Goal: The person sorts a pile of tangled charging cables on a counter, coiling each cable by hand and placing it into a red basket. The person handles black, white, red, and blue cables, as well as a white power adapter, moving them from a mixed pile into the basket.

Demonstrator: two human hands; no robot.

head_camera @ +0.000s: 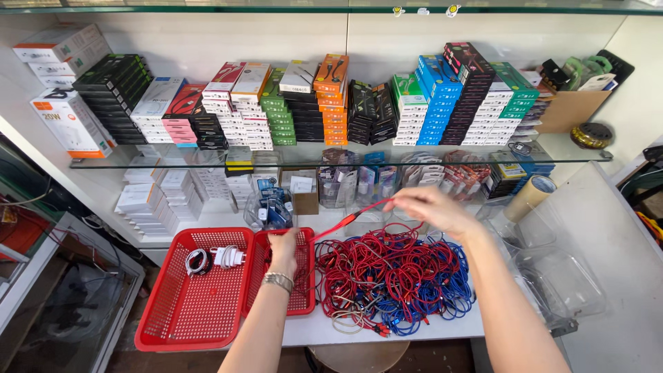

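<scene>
Red cable (345, 222) stretched taut between both hands, frame centre: left hand (284, 247) clenched on one end over small red basket (304, 304), right hand (431, 208) pinching other end above red-blue cable heap (394, 276). Bigger red basket (173, 324) lower left, white chargers (226, 257) inside.

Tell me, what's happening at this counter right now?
A person is pulling a red cable taut between both hands. The left hand grips one end over the small red basket; the right hand pinches the other above a tangled pile of red and blue cables. A larger red basket holds two white coiled cables. Boxed accessories fill the glass shelves behind.
</scene>
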